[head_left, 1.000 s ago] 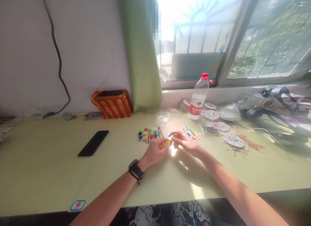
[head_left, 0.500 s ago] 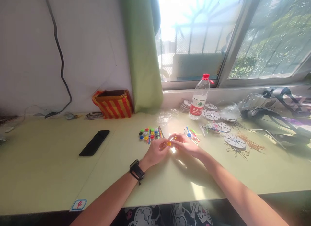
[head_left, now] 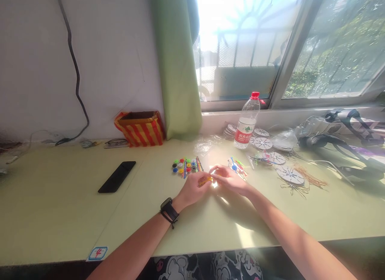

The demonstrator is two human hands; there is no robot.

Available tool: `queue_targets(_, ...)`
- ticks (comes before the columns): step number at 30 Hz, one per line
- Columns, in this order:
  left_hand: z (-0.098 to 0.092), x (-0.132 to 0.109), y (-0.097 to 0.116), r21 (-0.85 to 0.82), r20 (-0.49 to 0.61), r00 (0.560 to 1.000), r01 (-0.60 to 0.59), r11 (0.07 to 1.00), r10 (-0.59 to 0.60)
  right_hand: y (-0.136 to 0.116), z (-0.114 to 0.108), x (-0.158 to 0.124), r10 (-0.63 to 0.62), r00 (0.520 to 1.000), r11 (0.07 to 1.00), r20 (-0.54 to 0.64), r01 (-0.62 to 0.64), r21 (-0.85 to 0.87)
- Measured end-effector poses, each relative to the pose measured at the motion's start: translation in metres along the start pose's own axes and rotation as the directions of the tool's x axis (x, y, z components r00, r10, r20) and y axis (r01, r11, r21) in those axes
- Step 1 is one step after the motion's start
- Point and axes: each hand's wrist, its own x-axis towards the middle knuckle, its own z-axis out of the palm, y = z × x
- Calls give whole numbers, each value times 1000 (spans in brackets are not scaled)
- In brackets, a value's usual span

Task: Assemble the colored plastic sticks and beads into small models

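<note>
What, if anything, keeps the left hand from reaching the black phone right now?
Probably nothing; it looks reachable. Only bare table lies between the left hand and the phone, though that hand and the right hand are pinching a yellow stick.

Desk [head_left: 60, 207]: black phone [head_left: 116, 182] flat, left side. Red-yellow striped bag [head_left: 140, 128] against the wall, glasses [head_left: 116, 143] just beside it. Green curtain [head_left: 177, 67] behind. Water bottle [head_left: 247, 121] upright by the sill. White slotted discs [head_left: 290, 173] to its right. Black cable [head_left: 75, 71] on the wall.
</note>
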Motion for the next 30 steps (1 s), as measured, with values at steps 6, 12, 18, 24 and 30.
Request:
queue_targets(6, -1, 0, 2, -2, 14, 1000, 10, 1000, -10, -3, 0, -3, 9, 1000, 1000, 17, -9, -21)
queue_targets(12, 0, 0, 4, -43, 13, 1000, 8, 999, -8, -3, 1, -3, 14, 1000, 1000, 2, -14, -22)
queue_targets(18, 0, 0, -1, -57, 15, 1000, 23, 998, -22, 3, 2, 1, -39, 998, 998, -53, 37, -50)
queue_targets(24, 1, 0, -3, -84, 27, 999, 22, 996, -20, 2, 1, -1, -16, 999, 998, -38, 14, -55)
queue_targets(30, 1, 0, -1, -66, 8, 1000, 21, 998, -20, 4, 0, 0, 19, 999, 998, -49, -22, -59)
